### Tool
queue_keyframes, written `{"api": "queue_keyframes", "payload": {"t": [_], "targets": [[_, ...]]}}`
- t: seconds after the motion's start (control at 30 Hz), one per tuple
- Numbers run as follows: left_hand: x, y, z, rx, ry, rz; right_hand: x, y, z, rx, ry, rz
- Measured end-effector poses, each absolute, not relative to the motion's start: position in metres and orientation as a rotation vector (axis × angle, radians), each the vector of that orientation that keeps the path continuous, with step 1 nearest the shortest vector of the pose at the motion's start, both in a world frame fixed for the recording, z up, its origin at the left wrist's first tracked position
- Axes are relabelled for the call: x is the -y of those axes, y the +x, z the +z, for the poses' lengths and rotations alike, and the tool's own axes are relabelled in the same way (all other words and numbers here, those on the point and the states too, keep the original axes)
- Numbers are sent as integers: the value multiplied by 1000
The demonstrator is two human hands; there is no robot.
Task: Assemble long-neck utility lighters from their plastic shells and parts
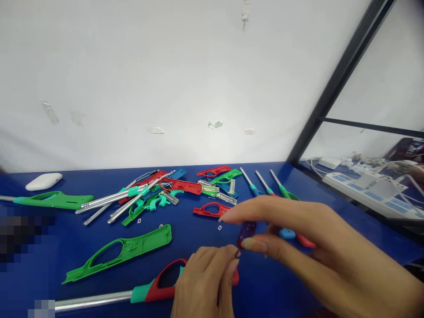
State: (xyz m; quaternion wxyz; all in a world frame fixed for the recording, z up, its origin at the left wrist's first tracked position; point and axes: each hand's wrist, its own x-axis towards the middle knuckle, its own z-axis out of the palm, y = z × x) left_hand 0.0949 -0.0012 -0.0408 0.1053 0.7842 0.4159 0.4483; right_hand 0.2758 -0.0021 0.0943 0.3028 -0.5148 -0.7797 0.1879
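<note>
My left hand [207, 280] is closed around the handle of a red lighter [162, 287] with a long metal tube and a teal collar. Its thumb and forefinger pinch together at the handle's end; what lies between them is too small to make out. Just above, my right hand [298, 243] has its thumb against a small dark purple piece with a reddish lower end [247, 233]; the forefinger arches over it. The piece's exact kind is unclear. To the left lies a green half-shell of a lighter handle [132, 249], inner side up.
Behind is a pile of metal lighter tubes [106, 198], teal parts, clear fuel tanks [227, 198] and red shells [182, 185]. Three assembled lighters [263, 181] lie back right. A green lighter [56, 200] and a white case [44, 181] are left. Power strips [367, 187] stand right.
</note>
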Motion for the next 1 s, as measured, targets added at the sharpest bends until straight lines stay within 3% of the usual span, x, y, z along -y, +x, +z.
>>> {"api": "queue_keyframes", "payload": {"t": [0.27,0.8,1.0], "targets": [[0,97,-43,-1230,2331,1361,-3,270,100,1949,-1411,462],[-4,97,-47,-1243,2334,1429,-9,305,88,1535,-1177,886],[-3,98,-49,-1260,2343,1426,-7,298,88,1529,-1217,853]]}}
